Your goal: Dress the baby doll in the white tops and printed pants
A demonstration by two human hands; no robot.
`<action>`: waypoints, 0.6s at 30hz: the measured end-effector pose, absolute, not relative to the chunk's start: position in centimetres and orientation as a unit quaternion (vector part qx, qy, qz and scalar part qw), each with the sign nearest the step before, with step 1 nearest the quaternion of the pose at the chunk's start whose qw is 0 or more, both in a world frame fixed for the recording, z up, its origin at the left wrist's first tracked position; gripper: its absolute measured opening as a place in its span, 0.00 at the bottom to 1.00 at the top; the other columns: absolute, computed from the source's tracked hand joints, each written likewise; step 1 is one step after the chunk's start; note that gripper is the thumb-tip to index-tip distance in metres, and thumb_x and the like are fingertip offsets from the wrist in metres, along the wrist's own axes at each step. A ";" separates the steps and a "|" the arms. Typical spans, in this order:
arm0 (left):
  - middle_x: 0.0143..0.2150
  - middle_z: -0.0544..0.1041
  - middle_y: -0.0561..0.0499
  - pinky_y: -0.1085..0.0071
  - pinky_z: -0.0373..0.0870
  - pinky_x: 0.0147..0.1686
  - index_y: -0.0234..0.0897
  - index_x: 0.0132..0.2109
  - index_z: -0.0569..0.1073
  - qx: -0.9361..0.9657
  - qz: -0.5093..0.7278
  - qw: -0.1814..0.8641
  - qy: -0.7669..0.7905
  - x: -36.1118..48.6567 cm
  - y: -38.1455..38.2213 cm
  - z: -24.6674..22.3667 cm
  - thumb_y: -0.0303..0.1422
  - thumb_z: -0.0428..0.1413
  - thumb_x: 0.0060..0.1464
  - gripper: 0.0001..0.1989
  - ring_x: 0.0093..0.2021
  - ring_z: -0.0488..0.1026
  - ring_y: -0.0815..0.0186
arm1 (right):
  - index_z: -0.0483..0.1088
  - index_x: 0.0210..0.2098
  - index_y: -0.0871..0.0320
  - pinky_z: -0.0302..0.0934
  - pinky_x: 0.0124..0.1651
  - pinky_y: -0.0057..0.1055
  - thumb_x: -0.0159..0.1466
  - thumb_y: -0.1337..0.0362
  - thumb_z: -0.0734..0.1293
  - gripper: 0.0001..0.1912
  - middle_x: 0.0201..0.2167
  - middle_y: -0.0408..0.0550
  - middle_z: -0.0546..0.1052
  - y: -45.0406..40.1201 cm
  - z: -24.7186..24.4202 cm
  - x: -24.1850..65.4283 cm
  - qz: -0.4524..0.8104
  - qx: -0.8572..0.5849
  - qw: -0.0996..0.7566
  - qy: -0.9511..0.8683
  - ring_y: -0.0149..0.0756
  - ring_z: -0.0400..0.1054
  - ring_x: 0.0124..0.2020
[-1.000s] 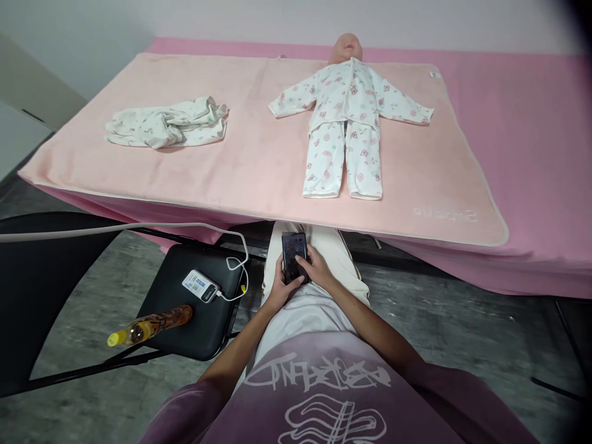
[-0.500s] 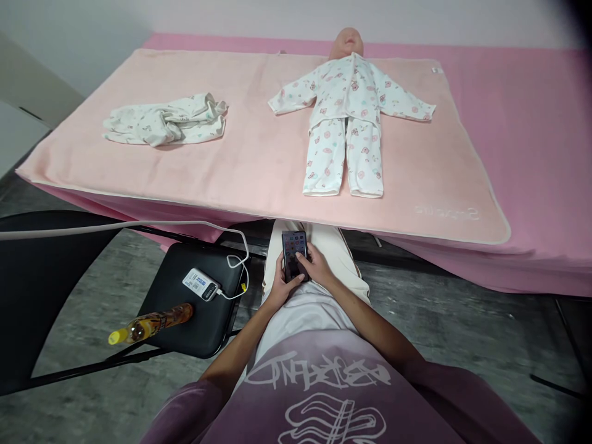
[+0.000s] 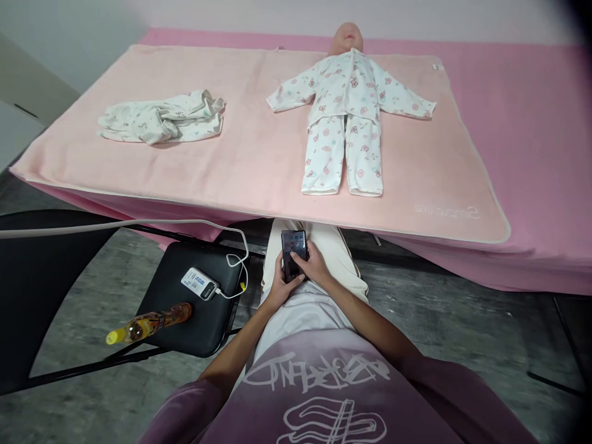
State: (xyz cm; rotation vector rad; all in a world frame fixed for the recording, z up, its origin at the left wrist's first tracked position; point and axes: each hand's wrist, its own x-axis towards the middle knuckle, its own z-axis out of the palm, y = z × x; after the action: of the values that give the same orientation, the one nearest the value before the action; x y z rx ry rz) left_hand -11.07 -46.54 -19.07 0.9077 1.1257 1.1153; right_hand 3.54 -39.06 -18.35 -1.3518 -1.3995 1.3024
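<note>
A dark smartphone (image 3: 293, 245), its screen lit with rows of icons, is held over my lap just below the table edge. My left hand (image 3: 281, 288) grips it from the lower left, thumb across the bottom. On the other side my right hand (image 3: 316, 265) holds the phone's right edge, its thumb over the screen. Beyond, on the table, a baby doll (image 3: 348, 39) lies on its back in a white patterned top (image 3: 348, 85) and matching trousers (image 3: 326, 154). To its left rests a crumpled white patterned garment (image 3: 161, 117).
A pale pink mat (image 3: 250, 166) covers much of the table over a brighter pink cloth (image 3: 531, 154). On a black folding chair (image 3: 203, 327) at left lie a white power bank (image 3: 200, 283) with a cable (image 3: 185, 222) and a yellow-capped drink bottle (image 3: 148, 325).
My right thumb has shifted slightly left across the phone's screen. The view has moved a little; the doll and garments stay as they were.
</note>
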 end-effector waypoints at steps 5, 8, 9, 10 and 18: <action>0.76 0.69 0.37 0.45 0.66 0.75 0.49 0.83 0.45 0.372 0.490 0.615 0.493 -11.2 -46.5 -19.1 0.45 0.75 0.55 0.61 0.73 0.71 0.48 | 0.75 0.52 0.53 0.74 0.54 0.41 0.71 0.48 0.71 0.18 0.47 0.49 0.83 -39.3 -17.9 4.1 0.540 -0.500 0.395 -0.550 0.45 0.79 0.48; 0.77 0.68 0.39 0.46 0.64 0.77 0.51 0.82 0.47 0.365 0.495 0.614 0.494 -11.3 -46.5 -19.1 0.44 0.74 0.57 0.59 0.74 0.70 0.49 | 0.74 0.58 0.52 0.73 0.59 0.42 0.74 0.49 0.67 0.19 0.52 0.49 0.83 -39.4 -18.1 4.5 0.572 -0.464 0.400 -0.546 0.45 0.80 0.53; 0.77 0.67 0.39 0.46 0.64 0.77 0.51 0.82 0.48 0.364 0.497 0.613 0.494 -11.3 -46.5 -19.1 0.44 0.74 0.57 0.58 0.75 0.70 0.49 | 0.74 0.59 0.52 0.73 0.61 0.42 0.75 0.49 0.67 0.19 0.54 0.49 0.83 -39.4 -18.3 4.5 0.574 -0.459 0.400 -0.547 0.45 0.80 0.54; 0.77 0.67 0.39 0.46 0.64 0.77 0.51 0.82 0.48 0.363 0.500 0.612 0.494 -11.3 -46.5 -19.1 0.44 0.74 0.57 0.57 0.75 0.69 0.49 | 0.74 0.60 0.51 0.73 0.61 0.42 0.75 0.49 0.67 0.20 0.54 0.49 0.83 -39.4 -18.5 4.6 0.572 -0.460 0.399 -0.550 0.45 0.80 0.55; 0.78 0.66 0.40 0.47 0.62 0.78 0.52 0.82 0.48 0.363 0.498 0.615 0.491 -11.4 -46.6 -19.4 0.42 0.73 0.59 0.56 0.78 0.65 0.48 | 0.75 0.60 0.53 0.73 0.59 0.42 0.75 0.51 0.65 0.19 0.52 0.50 0.84 -39.3 -18.6 4.5 0.549 -0.476 0.395 -0.562 0.45 0.80 0.52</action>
State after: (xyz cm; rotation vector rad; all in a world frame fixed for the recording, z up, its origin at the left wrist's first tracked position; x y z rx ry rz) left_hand -11.38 -46.57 -19.43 0.8373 1.1311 1.1482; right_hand 4.47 -39.33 -18.65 -1.2062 -1.4260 1.3923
